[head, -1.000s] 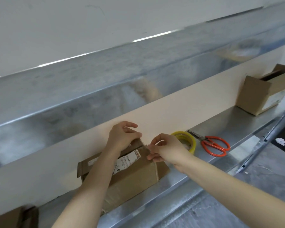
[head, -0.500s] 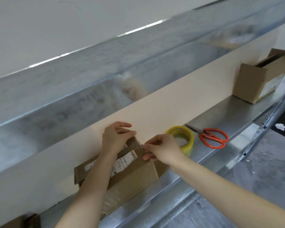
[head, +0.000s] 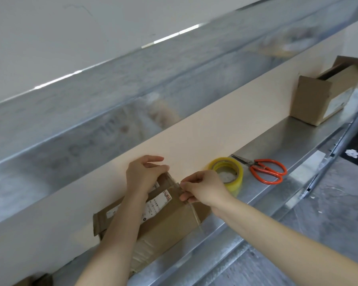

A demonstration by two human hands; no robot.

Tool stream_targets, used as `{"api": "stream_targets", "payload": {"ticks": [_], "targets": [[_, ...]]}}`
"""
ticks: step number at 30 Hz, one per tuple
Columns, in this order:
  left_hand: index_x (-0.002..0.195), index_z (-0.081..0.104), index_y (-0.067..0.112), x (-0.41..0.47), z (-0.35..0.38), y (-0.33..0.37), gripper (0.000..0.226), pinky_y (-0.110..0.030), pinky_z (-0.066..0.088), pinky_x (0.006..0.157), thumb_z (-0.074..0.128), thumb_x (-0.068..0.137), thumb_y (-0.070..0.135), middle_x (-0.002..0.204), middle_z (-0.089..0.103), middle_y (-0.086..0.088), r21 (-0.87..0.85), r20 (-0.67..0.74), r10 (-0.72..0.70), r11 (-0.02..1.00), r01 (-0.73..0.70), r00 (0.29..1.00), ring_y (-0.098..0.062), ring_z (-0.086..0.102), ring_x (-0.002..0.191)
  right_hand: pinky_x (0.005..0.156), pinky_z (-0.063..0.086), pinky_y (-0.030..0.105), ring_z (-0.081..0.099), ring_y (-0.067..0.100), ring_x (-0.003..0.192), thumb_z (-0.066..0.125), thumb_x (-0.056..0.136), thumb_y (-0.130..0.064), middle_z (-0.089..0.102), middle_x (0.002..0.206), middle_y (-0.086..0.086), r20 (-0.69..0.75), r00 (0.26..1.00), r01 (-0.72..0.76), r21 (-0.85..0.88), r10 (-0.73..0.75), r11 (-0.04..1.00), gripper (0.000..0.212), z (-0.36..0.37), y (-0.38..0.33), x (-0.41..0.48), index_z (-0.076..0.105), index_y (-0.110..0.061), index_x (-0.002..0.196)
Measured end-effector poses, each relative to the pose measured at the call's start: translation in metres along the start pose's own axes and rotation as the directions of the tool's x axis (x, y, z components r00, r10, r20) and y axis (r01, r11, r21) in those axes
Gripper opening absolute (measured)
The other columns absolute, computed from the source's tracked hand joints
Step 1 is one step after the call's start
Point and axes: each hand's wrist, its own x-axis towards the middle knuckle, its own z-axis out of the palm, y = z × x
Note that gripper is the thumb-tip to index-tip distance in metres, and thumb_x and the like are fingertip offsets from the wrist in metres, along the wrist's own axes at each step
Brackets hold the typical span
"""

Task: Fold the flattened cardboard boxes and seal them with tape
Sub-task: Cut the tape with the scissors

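- The cardboard box point(head: 165, 221) lies on the metal shelf point(head: 277, 145), its far side against the beige back panel point(head: 215, 131); a white shipping label point(head: 159, 201) sits on its top face.
- The left hand point(head: 143, 174) rests on the box's top at the far right corner, fingers curled over the far edge and thumb laid along the top, gripping the cardboard.
- The right hand point(head: 203, 188) is at the box's right top edge, thumb and forefinger closed in a pinch on a strip of clear tape point(head: 195, 216).
- That strip runs across the box's top near the right end and down its front face; the lower tip hangs just past the bottom edge.
- Just right of the box, partly behind the right hand, stands 1 yellowish tape roll point(head: 235, 185), lying flat.
- Further right of the box, beside the roll, lie orange-handled scissors point(head: 256, 167), blades pointing back toward the roll.
- Well to the right of the box, a second box point(head: 318, 100) stands against the panel with its top flaps open.
- Far left of the box, a third box's corner point(head: 35, 280) shows at the frame's bottom edge.
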Motion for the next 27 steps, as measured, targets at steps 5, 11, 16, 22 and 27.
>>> {"api": "stream_targets", "payload": {"ticks": [5, 11, 16, 22, 27], "targets": [[0.084, 0.074, 0.027, -0.0051, 0.0035, 0.0035, 0.025, -0.029, 0.056, 0.066, 0.083, 0.067, 0.011, 0.07, 0.073, 0.004, 0.017, 0.004, 0.013, 1.0, -0.014, 1.0, -0.015, 0.07, 0.072, 0.053, 0.052, 0.021, 0.063, 0.016, 0.052, 0.062, 0.089, -0.002, 0.065, 0.049, 0.003, -0.019, 1.0, -0.003, 0.056, 0.004, 0.998, 0.011, 0.0004, 0.0036, -0.002, 0.064, -0.007, 0.079], [0.08, 0.074, 0.023, -0.006, 0.0015, 0.0015, 0.021, -0.028, 0.055, 0.067, 0.085, 0.066, 0.011, 0.07, 0.073, 0.002, 0.033, 0.011, 0.025, 0.999, -0.025, 1.0, -0.015, 0.07, 0.072, 0.052, 0.052, 0.02, 0.062, 0.013, 0.047, 0.063, 0.087, 0.0, 0.065, 0.049, 0.005, -0.025, 1.0, 0.004, 0.049, -0.003, 0.999, 0.011, 0.0007, 0.0039, -0.0019, 0.063, -0.006, 0.078], [0.074, 0.073, 0.021, -0.0038, 0.0003, 0.0009, 0.02, -0.03, 0.056, 0.07, 0.086, 0.063, 0.011, 0.068, 0.073, 0.003, 0.025, 0.001, 0.023, 0.999, -0.023, 1.0, -0.016, 0.07, 0.075, 0.051, 0.053, 0.019, 0.063, 0.01, 0.045, 0.064, 0.086, 0.001, 0.064, 0.049, 0.005, -0.017, 1.0, -0.009, 0.055, 0.01, 0.998, 0.009, 0.0, 0.0023, -0.0007, 0.063, -0.004, 0.079], [0.071, 0.072, 0.019, -0.0044, 0.0004, 0.0013, 0.018, -0.026, 0.053, 0.069, 0.086, 0.063, 0.012, 0.066, 0.072, 0.003, 0.067, 0.006, 0.051, 0.996, -0.051, 0.999, -0.013, 0.069, 0.071, 0.052, 0.054, 0.02, 0.063, 0.009, 0.045, 0.065, 0.087, 0.001, 0.065, 0.052, 0.007, 0.001, 1.0, -0.027, 0.08, 0.027, 0.996, 0.006, -0.0012, 0.002, -0.0023, 0.064, -0.002, 0.081], [0.073, 0.072, 0.021, -0.006, 0.0003, 0.0018, 0.018, -0.025, 0.049, 0.062, 0.085, 0.064, 0.013, 0.067, 0.072, 0.004, 0.084, 0.013, 0.075, 0.994, -0.076, 0.997, -0.011, 0.066, 0.066, 0.051, 0.053, 0.02, 0.064, 0.01, 0.047, 0.066, 0.086, 0.0, 0.065, 0.053, 0.008, 0.004, 1.0, -0.028, 0.122, 0.028, 0.992, 0.002, -0.0031, 0.0018, -0.0047, 0.066, -0.001, 0.085]]}}
